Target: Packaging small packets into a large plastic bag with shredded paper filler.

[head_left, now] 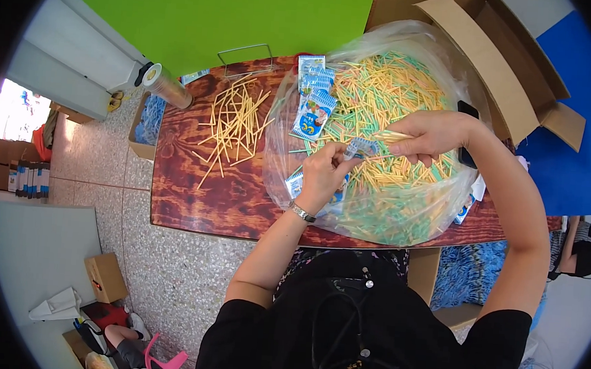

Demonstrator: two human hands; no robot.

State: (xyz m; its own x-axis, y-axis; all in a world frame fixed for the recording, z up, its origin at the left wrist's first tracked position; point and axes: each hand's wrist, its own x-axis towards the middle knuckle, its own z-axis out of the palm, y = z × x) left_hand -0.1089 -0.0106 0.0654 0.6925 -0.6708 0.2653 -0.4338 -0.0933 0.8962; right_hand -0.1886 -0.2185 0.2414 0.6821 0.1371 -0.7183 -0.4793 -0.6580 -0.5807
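Note:
My left hand (325, 176) pinches a small blue-and-clear packet (362, 148) by its edge, with the packet's end turned toward my other hand. Between the fingers of my right hand (428, 135) are a few pale yellow sticks (391, 135), their tips close to the packet. Whether the tips are inside it, I cannot tell. Below both hands spreads a heap of thin yellow, green and orange sticks (391, 88) in a large clear plastic bag (281, 142). Several blue-and-white printed packets (314, 114) lie overlapping at the heap's left side.
Longer plain yellow sticks (234, 125) lie loose on the red-brown wood-patterned table (191, 208). A tall clear container (169, 86) and a wire stand (246, 59) are at the table's far left. An open cardboard box (489, 68) rises at far right, near a dark phone-like object (469, 114).

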